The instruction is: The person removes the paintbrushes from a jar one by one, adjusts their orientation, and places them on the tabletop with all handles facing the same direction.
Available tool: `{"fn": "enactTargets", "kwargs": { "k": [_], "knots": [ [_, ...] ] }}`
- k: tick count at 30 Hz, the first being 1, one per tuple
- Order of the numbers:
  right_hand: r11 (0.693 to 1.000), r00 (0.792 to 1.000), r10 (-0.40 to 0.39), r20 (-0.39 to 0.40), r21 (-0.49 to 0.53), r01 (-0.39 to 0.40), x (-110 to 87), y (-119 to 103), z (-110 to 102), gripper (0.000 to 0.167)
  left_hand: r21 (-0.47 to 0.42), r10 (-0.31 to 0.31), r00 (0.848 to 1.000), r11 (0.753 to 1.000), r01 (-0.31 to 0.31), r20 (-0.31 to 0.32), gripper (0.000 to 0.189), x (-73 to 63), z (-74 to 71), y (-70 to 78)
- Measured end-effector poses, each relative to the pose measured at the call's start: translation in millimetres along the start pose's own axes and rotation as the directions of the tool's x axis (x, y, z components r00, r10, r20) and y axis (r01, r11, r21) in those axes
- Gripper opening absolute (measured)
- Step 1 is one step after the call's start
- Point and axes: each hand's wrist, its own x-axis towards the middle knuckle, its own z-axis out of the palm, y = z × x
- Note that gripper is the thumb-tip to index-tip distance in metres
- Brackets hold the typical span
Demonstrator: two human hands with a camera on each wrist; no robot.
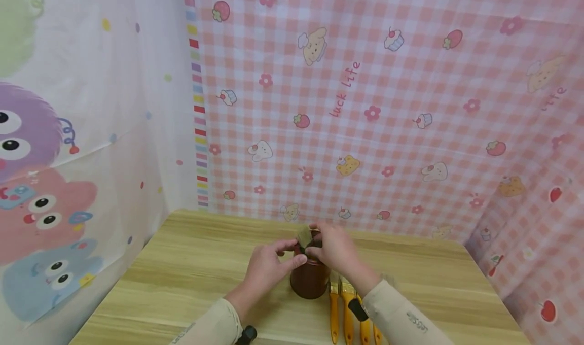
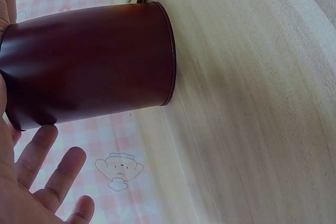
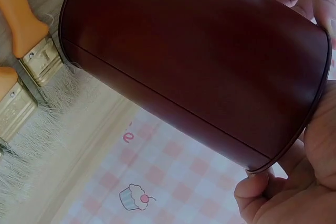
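Observation:
A dark red-brown cylindrical pen holder (image 1: pixel 310 281) stands on the table, its smooth side and stitched-looking seam filling much of both wrist views. My left hand (image 1: pixel 266 266) holds its rim from the left, thumb at the front; in the left wrist view one fingertip meets the side while other fingers (image 2: pixel 63 179) spread loosely. From the right, my right hand (image 1: pixel 337 248) grips the rim, with curled fingers (image 3: pixel 257 195) at its edge in the right wrist view. Tan brush bristles (image 1: pixel 304 236) rise from the mouth between both hands. The holder's inside is mostly hidden.
Several paintbrushes with orange handles (image 1: pixel 348 319) lie right of the holder, partly under my right forearm; their pale bristles (image 3: pixel 37 140) point away from me. The wood-grain table (image 1: pixel 205 264) meets a pink checked cloth (image 1: pixel 274 177) behind and a white printed cloth (image 1: pixel 118 182) at left.

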Motion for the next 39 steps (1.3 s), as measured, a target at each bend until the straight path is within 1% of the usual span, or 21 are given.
{"fn": "enactTargets", "kwargs": {
  "k": [4,7,10,12,15,18,20,22,23,24,26,28,31,32,34,36,39],
  "knots": [
    [1.000,1.000,-0.027,-0.008,0.004,0.027,0.2,2,0,0.049,-0.014,-0.007,1.000,1.000,0.007,0.000,0.052,0.2,-0.2,0.0],
    [0.998,0.999,-0.052,-0.004,0.031,0.052,1.0,4,0,0.037,-0.024,-0.016,1.000,1.000,0.016,0.003,0.051,0.3,-0.8,-0.5],
    [0.996,0.998,-0.057,0.014,0.071,0.056,0.8,6,-3,0.026,-0.023,-0.014,1.000,1.000,0.014,0.002,0.052,0.3,-1.4,-1.4],
    [0.993,0.998,-0.053,0.025,0.102,0.050,0.2,7,-4,0.019,-0.022,-0.012,1.000,1.000,0.012,0.000,0.052,0.1,-1.6,-1.9],
    [0.984,0.999,-0.024,0.040,0.175,0.017,-1.0,8,-8,0.016,-0.025,-0.006,1.000,1.000,0.005,-0.002,0.052,-0.2,-1.9,-2.0],
    [0.968,0.999,0.012,0.033,0.248,-0.020,-1.8,8,-13,0.020,-0.021,-0.003,1.000,1.000,0.003,-0.003,0.053,-0.6,-2.0,-1.8],
    [0.950,0.999,0.046,0.014,0.308,-0.048,-2.1,7,-17,0.030,-0.013,0.000,1.000,1.000,0.000,-0.004,0.054,-0.7,-1.7,-2.1],
    [0.930,0.997,0.071,-0.026,0.362,-0.057,-1.6,6,-23,0.043,-0.006,0.002,1.000,1.000,-0.002,-0.008,0.054,-0.5,-1.5,-2.4],
    [0.915,0.995,0.087,-0.051,0.400,-0.060,-0.8,5,-27,0.050,-0.004,0.003,1.000,1.000,-0.003,-0.010,0.054,-0.4,-1.3,-2.7],
    [0.897,0.992,0.103,-0.074,0.437,-0.061,0.0,5,-31,0.052,-0.003,0.005,1.000,1.000,-0.005,-0.012,0.054,-0.3,-1.1,-3.0],
    [0.852,0.984,0.125,-0.127,0.521,-0.041,1.5,4,-40,0.051,-0.002,0.005,1.000,1.000,-0.005,-0.015,0.054,-0.1,-0.6,-3.7],
    [0.802,0.970,0.159,-0.183,0.596,-0.019,1.5,4,-50,0.047,-0.005,0.000,1.000,1.000,0.000,-0.015,0.054,-0.1,-0.4,-3.9],
    [0.754,0.952,0.196,-0.236,0.656,0.007,-2.4,9,-69,0.040,-0.015,-0.009,1.000,1.000,0.009,-0.007,0.055,-0.7,-0.2,-4.1],
    [0.750,0.947,0.208,-0.245,0.662,0.006,-4.7,13,-75,0.040,-0.020,-0.012,1.000,1.000,0.012,-0.004,0.055,-0.8,-0.2,-3.9],
    [0.754,0.943,0.230,-0.241,0.656,-0.016,-10.6,22,-87,0.043,-0.026,-0.015,1.000,1.000,0.015,0.002,0.055,-1.2,0.0,-3.8],
    [0.768,0.943,0.243,-0.228,0.639,-0.044,-18.2,34,-97,0.049,-0.032,-0.014,1.000,0.999,0.015,0.007,0.056,-1.3,0.5,-3.6],
    [0.806,0.946,0.260,-0.193,0.583,-0.102,-34.2,58,-108,0.058,-0.034,-0.009,1.000,0.999,0.009,0.009,0.057,-1.4,1.1,-3.0]
  ]
}}
